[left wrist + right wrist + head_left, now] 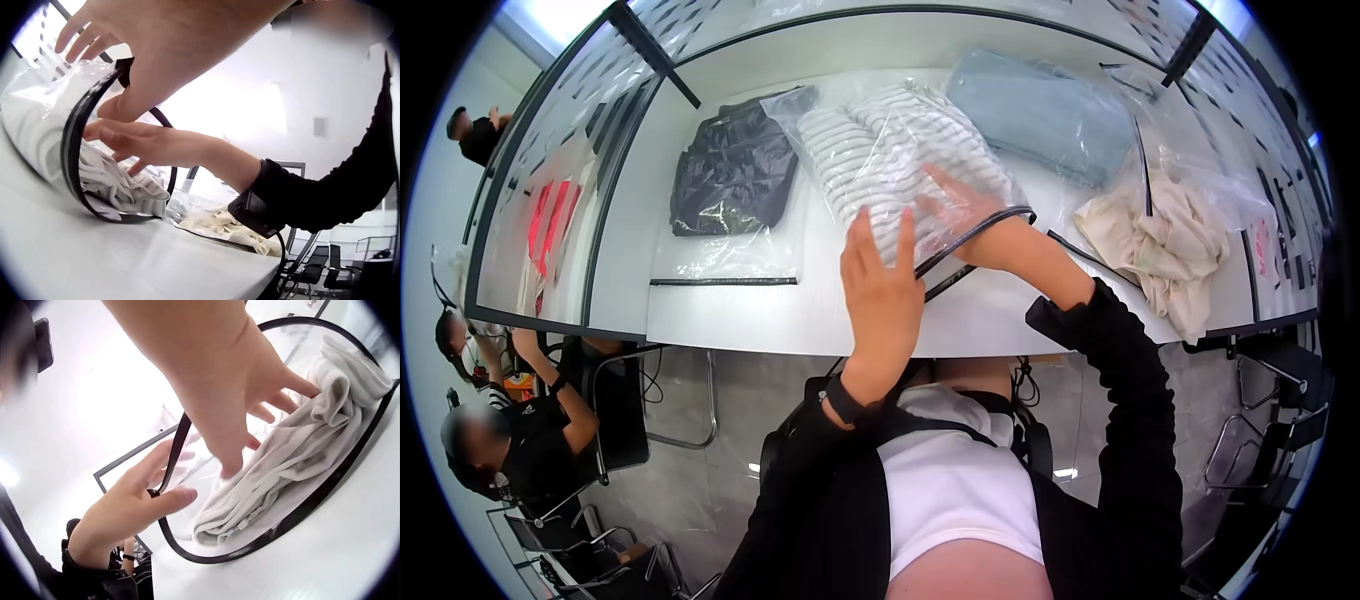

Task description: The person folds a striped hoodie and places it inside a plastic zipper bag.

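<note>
A clear bag (830, 190) with a black-edged mouth holds a folded white and grey striped garment (870, 150). The right hand (975, 225) reaches through the mouth, its spread fingers touching the garment, as the right wrist view shows at the folds (294, 456). At the mouth's left side is the left hand (885, 290), fingers extended over the outside of the bag and thumb near the black edge (72, 144). In the left wrist view, the mouth gapes around the right hand (156, 144).
A bagged dark garment (735, 170) lies to the left. Behind on the right is a bagged blue-grey item (1045, 115), with a crumpled beige garment (1160, 240) nearer the front. Dividers flank the white table (750, 315). Another person (530, 440) sits at the left.
</note>
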Available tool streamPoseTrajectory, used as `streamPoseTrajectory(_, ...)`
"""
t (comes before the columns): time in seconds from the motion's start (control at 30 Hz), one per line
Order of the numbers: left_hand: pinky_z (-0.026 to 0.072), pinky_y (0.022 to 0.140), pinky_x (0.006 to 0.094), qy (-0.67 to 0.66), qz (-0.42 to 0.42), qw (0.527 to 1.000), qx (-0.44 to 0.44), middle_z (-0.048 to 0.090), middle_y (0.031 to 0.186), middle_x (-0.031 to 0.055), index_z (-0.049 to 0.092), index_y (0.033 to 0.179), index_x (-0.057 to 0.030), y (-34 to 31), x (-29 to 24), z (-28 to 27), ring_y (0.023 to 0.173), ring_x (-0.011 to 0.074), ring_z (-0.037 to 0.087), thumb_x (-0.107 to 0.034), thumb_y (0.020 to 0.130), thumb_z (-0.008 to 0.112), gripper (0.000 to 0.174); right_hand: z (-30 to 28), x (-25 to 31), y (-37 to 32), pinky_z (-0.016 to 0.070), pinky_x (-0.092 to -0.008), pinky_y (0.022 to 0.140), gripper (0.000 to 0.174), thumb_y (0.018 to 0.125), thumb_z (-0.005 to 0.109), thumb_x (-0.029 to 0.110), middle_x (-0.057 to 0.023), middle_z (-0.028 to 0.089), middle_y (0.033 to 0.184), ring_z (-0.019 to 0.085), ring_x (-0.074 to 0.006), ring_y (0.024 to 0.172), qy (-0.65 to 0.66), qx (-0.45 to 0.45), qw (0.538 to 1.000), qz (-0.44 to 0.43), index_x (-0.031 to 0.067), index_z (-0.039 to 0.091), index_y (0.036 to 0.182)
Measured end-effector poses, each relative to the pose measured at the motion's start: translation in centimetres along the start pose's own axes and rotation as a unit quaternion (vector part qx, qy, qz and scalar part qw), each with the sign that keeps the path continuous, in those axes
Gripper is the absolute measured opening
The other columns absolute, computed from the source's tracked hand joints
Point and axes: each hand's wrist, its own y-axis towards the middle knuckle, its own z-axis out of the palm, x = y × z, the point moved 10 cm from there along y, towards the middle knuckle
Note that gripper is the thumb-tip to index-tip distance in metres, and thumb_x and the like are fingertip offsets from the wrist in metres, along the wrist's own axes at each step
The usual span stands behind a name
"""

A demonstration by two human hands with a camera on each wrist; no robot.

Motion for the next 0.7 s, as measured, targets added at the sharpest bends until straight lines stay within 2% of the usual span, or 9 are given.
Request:
streamPoseTrajectory(0.13,0.0332,0.096,0.0444,0.053,0.035,0.998,-0.018,0.036,0.128,0.0194,0.042,0.125,-0.0113,1.3,-1.7,1.1,0.115,0.0365,0.039,-0.001,0.064,0.061,0.065,-1.7,-0.5,2.3,0.0328,-0.0506,0.096,0.054,0.083,0.047,0.034,-0.0195,0.022,0.14,0.028,-0.0348,0.128,-0.004,0.013,0.996,0.091,0.0167,0.035,0.133)
streamPoseTrajectory(0.23,0.0322,0.096,0.0468,0.051,0.039,0.998,0.001,0.036,0.128,0.0177,0.041,0.126,-0.011,2.0,-1.9,1.5,0.116,0.0358,0.039,-0.002,0.067,0.061,0.063,2.5,-0.1,6.0,0.0255,-0.0557,0.098,0.057,0.083,0.047,0.042,-0.0211,0.02,0.141,0.024,-0.0423,0.127,-0.132,-0.205,0.966,-0.091,0.0227,0.032,0.135)
streamPoseTrajectory(0.27,0.0323,0.095,0.0487,0.046,0.018,0.999,0.011,0.035,0.129,0.0184,0.04,0.128,-0.0129,2.0,-1.4,1.6,0.117,0.036,0.038,-0.001,0.069,0.059,0.063,1.8,1.6,5.8,0.015,-0.0657,0.096,0.063,0.081,0.047,0.051,-0.0197,0.018,0.143,0.017,-0.0507,0.126,-0.145,-0.178,0.971,-0.06,0.0289,0.028,0.137)
streamPoseTrajectory(0.37,0.0324,0.092,0.0545,0.036,-0.049,0.998,0.031,0.034,0.131,0.0205,0.037,0.132,-0.0185,1.9,0.5,1.9,0.119,0.0365,0.036,0.0,0.075,0.054,0.062,2.7,3.6,7.6,0.0066,-0.0721,0.09,0.068,0.081,0.033,0.061,-0.0176,0.013,0.145,0.014,-0.0537,0.125,-0.161,-0.217,0.961,-0.051,0.0311,0.016,0.14)
streamPoseTrajectory(0.43,0.0331,0.091,0.0539,-0.087,-0.068,0.991,0.069,0.031,0.133,0.0235,0.037,0.133,-0.0203,1.3,1.9,2.9,0.121,0.0404,0.033,0.006,0.076,0.048,0.064,1.5,4.6,7.4,0.0019,-0.073,0.09,0.069,0.08,0.039,0.06,-0.0137,0.016,0.145,0.01,-0.0574,0.124,-0.094,-0.231,0.964,-0.09,0.0296,0.021,0.139)
streamPoseTrajectory(0.5,0.0337,0.092,0.0515,-0.209,-0.052,0.973,0.081,0.03,0.134,0.0249,0.038,0.132,-0.0188,0.6,1.9,3.5,0.12,0.043,0.033,0.009,0.075,0.046,0.064,0.7,5.4,7.4,0.0015,-0.0739,0.089,0.069,0.079,0.043,0.059,-0.0117,0.019,0.145,0.01,-0.0597,0.122,-0.029,-0.228,0.965,-0.123,0.029,0.024,0.139)
streamPoseTrajectory(0.53,0.0336,0.095,0.0454,-0.212,-0.058,0.972,0.084,0.03,0.135,0.0247,0.04,0.131,-0.0173,0.5,1.3,2.8,0.121,0.0454,0.031,0.014,0.072,0.041,0.066,0.0,5.6,6.9,0.0016,-0.0738,0.09,0.065,0.078,0.048,0.058,-0.0089,0.027,0.142,0.01,-0.0615,0.12,0.015,-0.287,0.946,-0.147,0.0311,0.032,0.135)
streamPoseTrajectory(0.63,0.0334,0.096,0.0423,-0.19,-0.043,0.975,0.111,0.03,0.135,0.0231,0.041,0.13,-0.0163,-0.7,0.1,2.3,0.123,0.046,0.029,0.015,0.07,0.04,0.067,1.4,5.4,10.3,0.0132,-0.0754,0.089,0.065,0.079,0.046,0.058,-0.0079,0.021,0.144,0.014,-0.0562,0.123,-0.075,-0.165,0.98,-0.087,0.0309,0.03,0.136)
streamPoseTrajectory(0.7,0.0325,0.098,0.0426,-0.202,-0.034,0.972,0.119,0.028,0.137,0.0216,0.04,0.131,-0.0148,-1.2,0.3,2.1,0.124,0.0465,0.027,0.016,0.07,0.041,0.067,0.8,5.7,10.5,0.0129,-0.0754,0.089,0.063,0.078,0.046,0.059,-0.0082,0.026,0.142,0.016,-0.0571,0.121,-0.069,-0.227,0.966,-0.101,0.0307,0.035,0.133)
